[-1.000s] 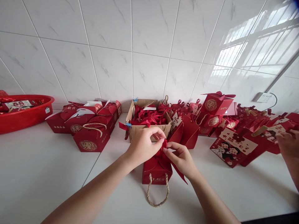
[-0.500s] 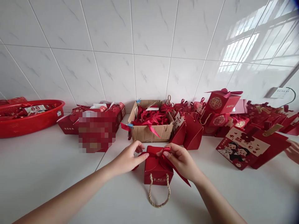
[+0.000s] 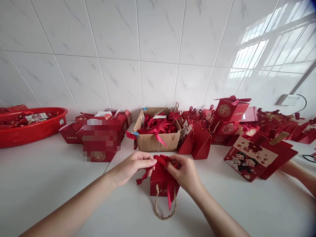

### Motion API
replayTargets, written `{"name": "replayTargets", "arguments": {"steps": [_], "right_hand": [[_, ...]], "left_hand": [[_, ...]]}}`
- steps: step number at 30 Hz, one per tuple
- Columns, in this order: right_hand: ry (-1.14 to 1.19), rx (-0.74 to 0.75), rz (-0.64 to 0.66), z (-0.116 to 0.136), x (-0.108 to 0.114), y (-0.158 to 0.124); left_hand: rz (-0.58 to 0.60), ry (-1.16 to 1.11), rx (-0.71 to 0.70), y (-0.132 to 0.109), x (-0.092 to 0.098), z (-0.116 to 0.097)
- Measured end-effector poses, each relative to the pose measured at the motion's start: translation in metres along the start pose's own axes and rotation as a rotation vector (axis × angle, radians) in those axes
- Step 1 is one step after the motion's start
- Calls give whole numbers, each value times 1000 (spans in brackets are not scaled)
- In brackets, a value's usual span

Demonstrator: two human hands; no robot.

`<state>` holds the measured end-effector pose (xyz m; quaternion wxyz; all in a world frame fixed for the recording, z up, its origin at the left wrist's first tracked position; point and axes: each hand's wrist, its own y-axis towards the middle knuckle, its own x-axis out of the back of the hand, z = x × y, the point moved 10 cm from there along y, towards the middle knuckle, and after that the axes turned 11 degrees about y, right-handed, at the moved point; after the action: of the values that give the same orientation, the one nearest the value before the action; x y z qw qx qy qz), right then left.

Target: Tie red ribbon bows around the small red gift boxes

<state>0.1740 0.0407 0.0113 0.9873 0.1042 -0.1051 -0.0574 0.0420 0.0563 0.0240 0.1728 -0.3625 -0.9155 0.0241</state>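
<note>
A small red gift box (image 3: 159, 184) with a twisted gold rope handle (image 3: 166, 218) stands on the white tabletop in front of me. Over its top runs a red ribbon (image 3: 171, 191), one tail hanging down the near side and another trailing to the left. My left hand (image 3: 138, 166) pinches the ribbon between thumb and fingers at the box's upper left. At the upper right, my right hand (image 3: 184, 169) grips the ribbon too, close to the left fingertips. Fingers partly hide the ribbon where it crosses the lid.
Behind the box sits a cardboard carton (image 3: 158, 142) full of red ribbons. Red gift boxes (image 3: 201, 141) crowd the right side, including a printed bag (image 3: 247, 159) with another person's arm (image 3: 300, 177) behind it. At left are more boxes (image 3: 71, 131) and a red plastic basin (image 3: 37, 128).
My left hand has closed on the ribbon. The right-hand tail has swung to the box's front, and my right hand has shifted slightly left. The other person's arm reaches further in.
</note>
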Motion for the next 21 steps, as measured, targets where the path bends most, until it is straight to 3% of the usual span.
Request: {"name": "replayTargets", "arguments": {"steps": [6, 12, 17, 21], "right_hand": [[-146, 108, 19, 12, -5, -4], [-224, 282, 55, 29, -7, -7], [-172, 280, 127, 28, -11, -9], [-160, 253, 63, 22, -5, -7]], "left_hand": [[-20, 107, -187, 2, -8, -56], [30, 119, -273, 13, -22, -84], [-28, 192, -274, 30, -20, -88], [-28, 198, -196, 40, -14, -69]]}}
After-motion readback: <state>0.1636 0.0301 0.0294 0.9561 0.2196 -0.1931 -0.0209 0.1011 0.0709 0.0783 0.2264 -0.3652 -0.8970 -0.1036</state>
